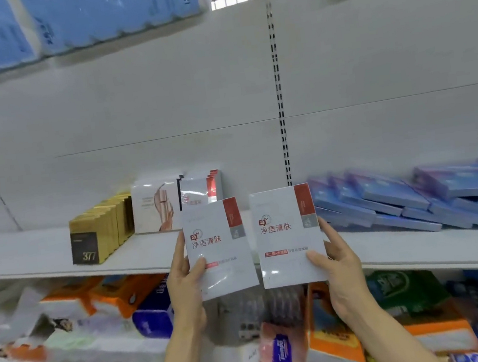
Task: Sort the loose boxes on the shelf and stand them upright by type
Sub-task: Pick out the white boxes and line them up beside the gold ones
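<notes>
Two white boxes, one in each grip, held up in front of the shelf.

My left hand (184, 285) is clenched on the lower left edge of the left white box (220, 248), thumb across its front; my right hand (341, 270) grasps the right white box (287, 235) at its lower right edge the same way. Both boxes stand upright, long axis vertical, printed faces toward me, side by side and just apart. Behind them on the shelf (31, 252) stand a row of gold boxes (100, 232), upright white boxes (200, 189) beside them, and a loose heap of blue boxes (412, 199) lying flat to the right.
</notes>
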### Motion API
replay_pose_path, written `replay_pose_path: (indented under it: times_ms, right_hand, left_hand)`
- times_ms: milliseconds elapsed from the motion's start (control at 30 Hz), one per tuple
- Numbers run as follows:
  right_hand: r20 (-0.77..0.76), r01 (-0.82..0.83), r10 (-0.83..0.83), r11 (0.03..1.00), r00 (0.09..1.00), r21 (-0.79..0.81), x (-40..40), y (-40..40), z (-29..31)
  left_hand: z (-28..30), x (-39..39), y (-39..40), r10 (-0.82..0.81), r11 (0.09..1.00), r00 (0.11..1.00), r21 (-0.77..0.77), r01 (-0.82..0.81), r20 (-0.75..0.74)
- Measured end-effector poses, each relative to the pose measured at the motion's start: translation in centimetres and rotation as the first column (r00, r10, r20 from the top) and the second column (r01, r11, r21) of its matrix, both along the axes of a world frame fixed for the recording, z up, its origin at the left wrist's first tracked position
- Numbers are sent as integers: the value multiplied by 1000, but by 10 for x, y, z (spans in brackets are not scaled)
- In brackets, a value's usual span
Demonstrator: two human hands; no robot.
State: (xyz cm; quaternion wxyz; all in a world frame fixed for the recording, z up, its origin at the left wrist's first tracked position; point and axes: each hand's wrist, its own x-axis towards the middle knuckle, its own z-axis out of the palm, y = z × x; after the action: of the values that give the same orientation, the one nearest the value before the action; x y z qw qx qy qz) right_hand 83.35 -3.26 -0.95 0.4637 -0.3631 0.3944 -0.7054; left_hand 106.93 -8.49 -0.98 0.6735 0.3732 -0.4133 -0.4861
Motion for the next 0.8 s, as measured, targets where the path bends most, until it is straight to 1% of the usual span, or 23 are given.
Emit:
replay_pose_path:
  times_ms: [100,300,467,567,633,800]
  right_hand:
    - [-1,-19,19,1000,1000,-1,6,-12,6]
    - [12,-16,16,1000,1000,-4,32,-70,2]
    - [-9,-7,7,1000,1000,-13,40,-101,0]
    - [-5,16,-16,1000,1000,-11,47,-114,1]
    - [0,32,-32,999,999,-13,53,-124,3]
    - [7,104,-104,995,995,1,82,-144,0]
  left_hand:
    - [-4,8,-15,22,1000,1000,13,-22,15]
    - [-9,35,-66,53,999,998,9,-53,28]
    - [-12,49,-111,41,999,999,-2,-40,37]
    - [-10,53,-136,20,1000,996,-26,-18,83]
    - [-8,56,-154,3,999,996,-36,0,84]
    - [-15,69,-197,-103,994,991,-20,105,87]
